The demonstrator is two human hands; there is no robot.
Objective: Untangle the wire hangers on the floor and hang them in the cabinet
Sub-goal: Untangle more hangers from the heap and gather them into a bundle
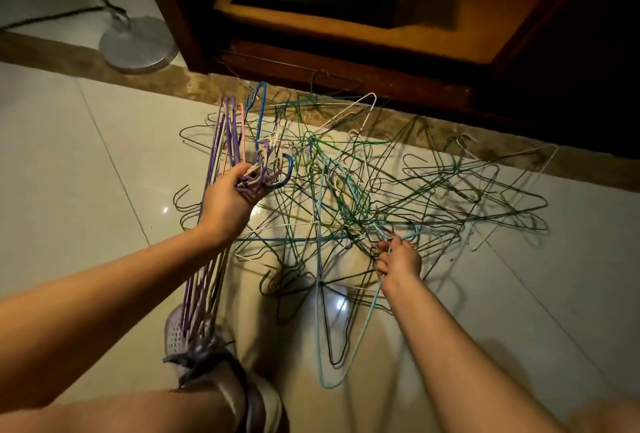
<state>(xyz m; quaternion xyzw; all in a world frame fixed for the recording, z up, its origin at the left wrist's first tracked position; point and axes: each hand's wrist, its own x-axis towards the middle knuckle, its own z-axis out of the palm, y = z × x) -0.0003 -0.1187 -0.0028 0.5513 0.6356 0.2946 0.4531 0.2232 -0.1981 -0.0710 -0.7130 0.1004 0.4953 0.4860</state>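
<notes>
A tangled heap of wire hangers (398, 186), mostly green and dark, lies on the tiled floor in front of the wooden cabinet (346, 62). My left hand (230, 204) grips the hooks of a bundle of purple, pink and blue hangers (221, 141), whose bodies hang down toward my shoe. My right hand (400, 259) pinches a light blue hanger (332, 328) near its hook at the near edge of the heap; its body slopes down toward me.
A fan's round grey base (138, 46) with its cable stands on the floor at the upper left. My shoe (201, 346) and knee are at the bottom. The cabinet's open door (571, 51) is at the right.
</notes>
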